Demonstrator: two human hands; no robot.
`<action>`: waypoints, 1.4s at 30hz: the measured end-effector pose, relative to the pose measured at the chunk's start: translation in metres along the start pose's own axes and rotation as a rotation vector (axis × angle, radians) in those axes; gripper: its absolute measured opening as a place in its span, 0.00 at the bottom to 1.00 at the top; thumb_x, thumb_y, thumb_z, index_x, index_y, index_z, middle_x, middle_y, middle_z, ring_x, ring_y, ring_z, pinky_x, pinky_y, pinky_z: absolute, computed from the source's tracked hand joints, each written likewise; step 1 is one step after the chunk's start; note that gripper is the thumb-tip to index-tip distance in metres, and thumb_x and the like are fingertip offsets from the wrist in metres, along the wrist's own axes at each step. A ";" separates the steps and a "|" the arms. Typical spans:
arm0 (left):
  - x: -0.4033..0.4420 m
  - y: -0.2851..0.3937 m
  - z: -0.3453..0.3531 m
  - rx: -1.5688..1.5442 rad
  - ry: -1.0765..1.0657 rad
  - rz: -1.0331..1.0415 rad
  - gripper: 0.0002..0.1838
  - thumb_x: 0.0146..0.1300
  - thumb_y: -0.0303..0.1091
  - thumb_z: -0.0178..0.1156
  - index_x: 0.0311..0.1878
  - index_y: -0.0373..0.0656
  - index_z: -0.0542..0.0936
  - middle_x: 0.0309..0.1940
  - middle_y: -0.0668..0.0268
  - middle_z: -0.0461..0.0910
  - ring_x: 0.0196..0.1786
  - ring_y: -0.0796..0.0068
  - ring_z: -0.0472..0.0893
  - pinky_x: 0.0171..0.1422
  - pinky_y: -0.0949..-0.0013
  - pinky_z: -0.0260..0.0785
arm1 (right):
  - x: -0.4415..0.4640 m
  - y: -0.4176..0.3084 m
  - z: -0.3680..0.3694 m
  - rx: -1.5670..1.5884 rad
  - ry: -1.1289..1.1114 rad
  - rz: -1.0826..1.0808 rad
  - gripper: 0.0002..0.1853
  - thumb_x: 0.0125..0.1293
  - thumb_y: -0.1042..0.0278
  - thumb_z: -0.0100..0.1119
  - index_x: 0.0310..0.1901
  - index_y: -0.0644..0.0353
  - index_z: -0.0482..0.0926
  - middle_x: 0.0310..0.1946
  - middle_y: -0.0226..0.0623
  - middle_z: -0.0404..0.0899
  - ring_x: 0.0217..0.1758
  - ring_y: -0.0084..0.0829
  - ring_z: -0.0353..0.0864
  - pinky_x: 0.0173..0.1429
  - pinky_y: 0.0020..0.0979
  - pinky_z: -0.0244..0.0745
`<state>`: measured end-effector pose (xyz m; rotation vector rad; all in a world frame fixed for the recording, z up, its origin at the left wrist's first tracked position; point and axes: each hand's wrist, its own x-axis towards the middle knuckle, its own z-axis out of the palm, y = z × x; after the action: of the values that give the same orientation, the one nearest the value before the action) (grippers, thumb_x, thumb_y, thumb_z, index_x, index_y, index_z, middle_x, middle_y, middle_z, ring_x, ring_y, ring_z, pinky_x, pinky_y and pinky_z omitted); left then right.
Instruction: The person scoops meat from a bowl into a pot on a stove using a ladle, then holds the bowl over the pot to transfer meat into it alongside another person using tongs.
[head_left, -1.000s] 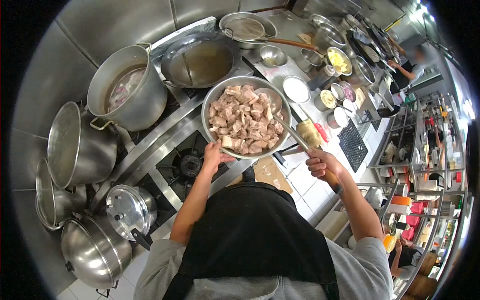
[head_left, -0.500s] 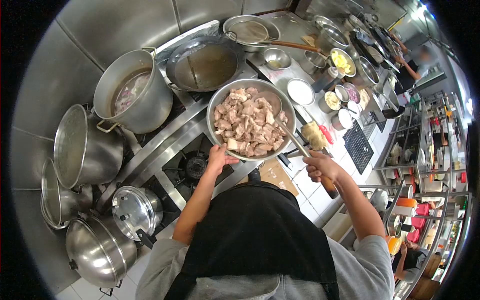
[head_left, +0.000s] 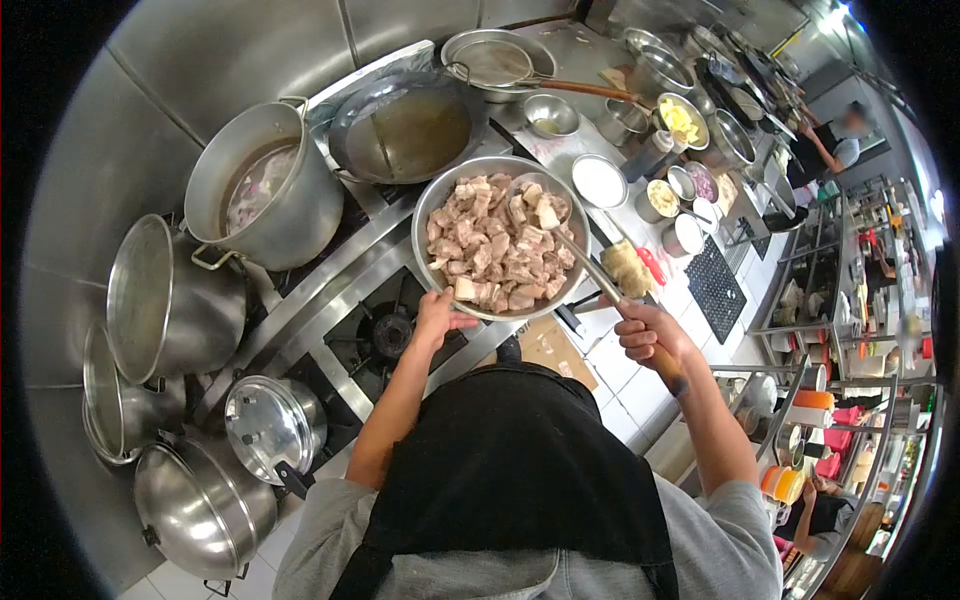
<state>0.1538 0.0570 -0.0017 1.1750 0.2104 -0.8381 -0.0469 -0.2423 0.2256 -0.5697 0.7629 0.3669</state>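
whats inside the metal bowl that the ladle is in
Pale chunks of meat fill most of the metal bowl, with the ladle's scoop among them, holding some pieces. The bowl's bottom and anything beneath the top chunks are covered.

Bright, even light; a ceiling lamp point(head_left: 837, 17) glares upper right; a pot lid point(head_left: 262, 428) shines; edges bow into black.

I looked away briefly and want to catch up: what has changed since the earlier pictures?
The ladle, whose head showed mostly bare metal before, now has meat in it. Nothing was newly gripped or let go: the right hand stays on its handle, the left hand at the rim of the bowl.
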 end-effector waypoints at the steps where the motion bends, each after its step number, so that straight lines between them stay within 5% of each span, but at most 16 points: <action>1: 0.000 0.001 0.001 -0.003 -0.006 -0.003 0.19 0.82 0.37 0.43 0.61 0.27 0.64 0.49 0.41 0.79 0.37 0.44 0.88 0.36 0.53 0.88 | 0.002 -0.001 0.000 -0.031 0.014 -0.016 0.13 0.80 0.67 0.47 0.61 0.57 0.71 0.22 0.17 0.59 0.16 0.08 0.57 0.16 0.14 0.55; 6: 0.000 0.000 -0.002 -0.016 -0.005 -0.018 0.20 0.82 0.39 0.45 0.62 0.30 0.64 0.50 0.41 0.80 0.38 0.44 0.88 0.36 0.52 0.88 | 0.013 -0.010 -0.005 -0.079 0.041 -0.038 0.13 0.80 0.65 0.47 0.60 0.56 0.72 0.22 0.17 0.60 0.16 0.08 0.56 0.16 0.15 0.55; 14: -0.009 0.002 -0.011 -0.057 -0.116 -0.036 0.34 0.80 0.56 0.45 0.69 0.32 0.62 0.57 0.41 0.76 0.43 0.44 0.88 0.42 0.50 0.87 | -0.014 -0.031 0.035 -0.115 0.012 -0.099 0.17 0.79 0.64 0.50 0.64 0.59 0.70 0.21 0.17 0.60 0.14 0.08 0.56 0.13 0.15 0.54; 19: -0.023 -0.005 -0.028 -0.011 -0.117 -0.082 0.37 0.77 0.63 0.46 0.67 0.33 0.66 0.56 0.43 0.75 0.45 0.45 0.88 0.40 0.52 0.86 | -0.039 -0.048 0.112 -0.238 -0.059 -0.120 0.20 0.80 0.64 0.48 0.68 0.58 0.68 0.21 0.17 0.59 0.13 0.08 0.57 0.12 0.14 0.55; 20: -0.027 -0.007 -0.031 0.030 -0.114 -0.069 0.40 0.77 0.63 0.45 0.65 0.29 0.63 0.57 0.38 0.75 0.49 0.41 0.86 0.44 0.46 0.85 | -0.038 -0.051 0.129 -0.275 -0.103 -0.117 0.20 0.80 0.63 0.47 0.69 0.58 0.67 0.21 0.17 0.59 0.13 0.08 0.57 0.12 0.15 0.56; 22: -0.030 -0.015 -0.041 -0.026 -0.097 -0.101 0.36 0.76 0.64 0.47 0.58 0.32 0.67 0.55 0.44 0.77 0.45 0.47 0.88 0.39 0.51 0.85 | -0.029 -0.056 0.164 -0.392 -0.169 -0.110 0.21 0.81 0.61 0.46 0.71 0.56 0.66 0.21 0.16 0.58 0.12 0.07 0.56 0.12 0.15 0.56; 28: -0.043 -0.030 -0.056 0.050 -0.107 -0.108 0.35 0.76 0.63 0.49 0.60 0.33 0.68 0.55 0.45 0.78 0.47 0.52 0.87 0.40 0.55 0.84 | 0.048 -0.062 0.255 -0.618 -0.345 -0.068 0.19 0.82 0.61 0.46 0.69 0.55 0.68 0.20 0.16 0.59 0.13 0.08 0.59 0.13 0.15 0.53; 31: -0.048 -0.043 -0.067 0.089 -0.148 -0.118 0.33 0.76 0.61 0.50 0.61 0.36 0.69 0.55 0.47 0.79 0.47 0.55 0.87 0.43 0.56 0.83 | 0.095 -0.058 0.304 -0.796 -0.440 -0.038 0.15 0.81 0.62 0.47 0.64 0.55 0.71 0.21 0.16 0.60 0.15 0.08 0.60 0.15 0.15 0.53; 32: -0.050 -0.046 -0.070 0.086 -0.139 -0.117 0.32 0.76 0.61 0.50 0.61 0.36 0.69 0.55 0.47 0.79 0.47 0.55 0.86 0.43 0.56 0.83 | 0.123 -0.069 0.311 -0.890 -0.553 0.043 0.06 0.79 0.62 0.52 0.47 0.53 0.72 0.22 0.18 0.65 0.17 0.12 0.63 0.17 0.21 0.59; 33: -0.052 -0.049 -0.072 0.083 -0.131 -0.117 0.32 0.76 0.60 0.51 0.61 0.36 0.69 0.55 0.47 0.79 0.47 0.56 0.86 0.44 0.56 0.83 | 0.134 -0.067 0.328 -0.941 -0.517 0.030 0.06 0.79 0.63 0.53 0.45 0.54 0.72 0.22 0.19 0.66 0.17 0.14 0.64 0.18 0.22 0.60; 40: -0.067 -0.053 -0.085 0.071 -0.054 -0.073 0.30 0.76 0.56 0.55 0.63 0.37 0.69 0.56 0.49 0.80 0.49 0.58 0.86 0.46 0.55 0.82 | 0.197 -0.027 0.401 -1.600 -0.412 -0.198 0.07 0.73 0.67 0.58 0.42 0.62 0.76 0.24 0.27 0.71 0.18 0.18 0.68 0.21 0.24 0.68; 42: -0.067 -0.057 -0.087 0.071 -0.034 -0.057 0.29 0.76 0.56 0.55 0.62 0.37 0.70 0.56 0.49 0.80 0.48 0.58 0.86 0.46 0.55 0.82 | 0.221 -0.019 0.398 -1.987 -0.440 -0.580 0.09 0.70 0.69 0.58 0.46 0.65 0.78 0.30 0.45 0.81 0.26 0.35 0.82 0.31 0.37 0.79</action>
<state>0.0928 0.1568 -0.0409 1.2251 0.1881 -0.9215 0.3273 0.0069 0.3028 -2.3818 -0.4948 0.5950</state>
